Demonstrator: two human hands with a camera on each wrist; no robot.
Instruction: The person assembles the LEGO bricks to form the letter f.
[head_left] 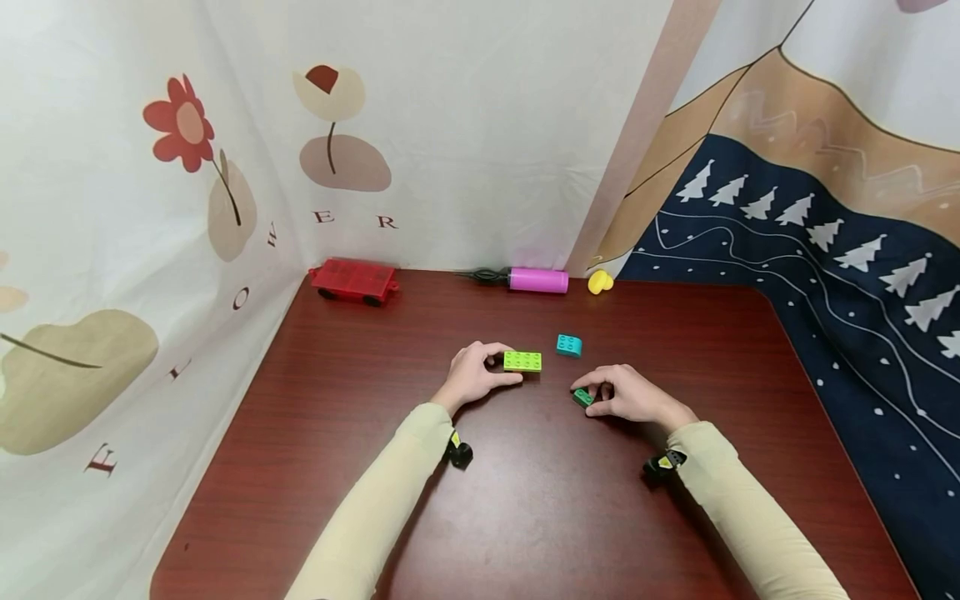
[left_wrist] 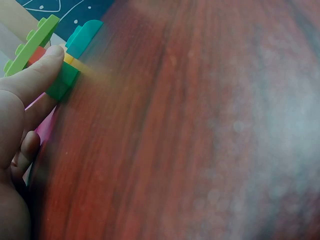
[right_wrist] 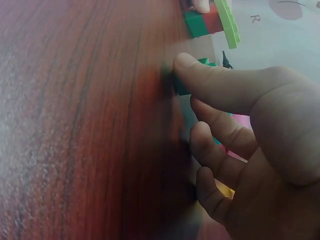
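My left hand (head_left: 476, 372) pinches a small stack of toy building bricks between thumb and fingers. On top of it lies a long lime-green brick (head_left: 522, 361), over a red brick (right_wrist: 213, 21) and a green brick (right_wrist: 196, 25). To the right, my right hand (head_left: 628, 395) holds a smaller green brick (head_left: 582, 397) by thumb and fingertips, close to the table. The right thumb hides part of it in the right wrist view. Behind the two hands a teal brick (head_left: 568, 345) with a rounded end sits on the table, touched by neither.
Along the back edge of the brown table (head_left: 525, 500) stand a red toy wagon (head_left: 354, 280), a pink cylinder (head_left: 538, 280) with a black tapering end, and a yellow piece (head_left: 600, 282). Printed curtains (head_left: 480, 125) hang behind and at the sides.
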